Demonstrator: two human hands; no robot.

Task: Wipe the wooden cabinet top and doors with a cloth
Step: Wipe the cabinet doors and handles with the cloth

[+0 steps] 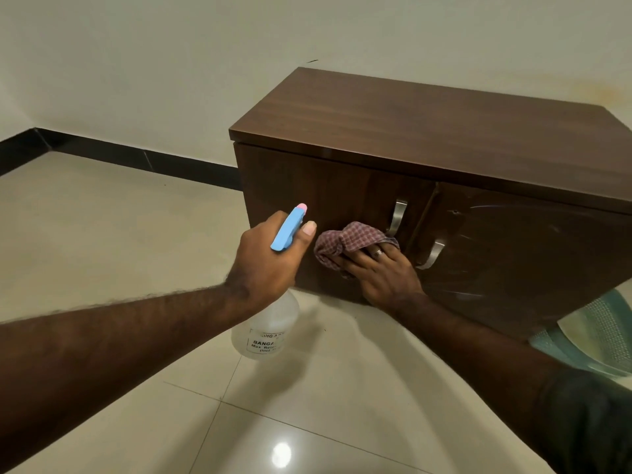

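The right hand (379,271) pressed a bunched checked cloth (345,242) flat against the left door (328,200) of the wooden cabinet (444,138), beside its steel handle (398,215). The left hand (273,258) gripped a spray bottle (265,331), its blue nozzle (289,227) pointing up toward that door. The cabinet's long axis ran along the wall (171,63).

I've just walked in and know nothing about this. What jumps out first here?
A dark brown wooden cabinet stands against the pale wall, right of centre. The right hand presses a red checked cloth on its left door, beside a metal handle. The left hand grips a clear spray bottle with blue trigger.
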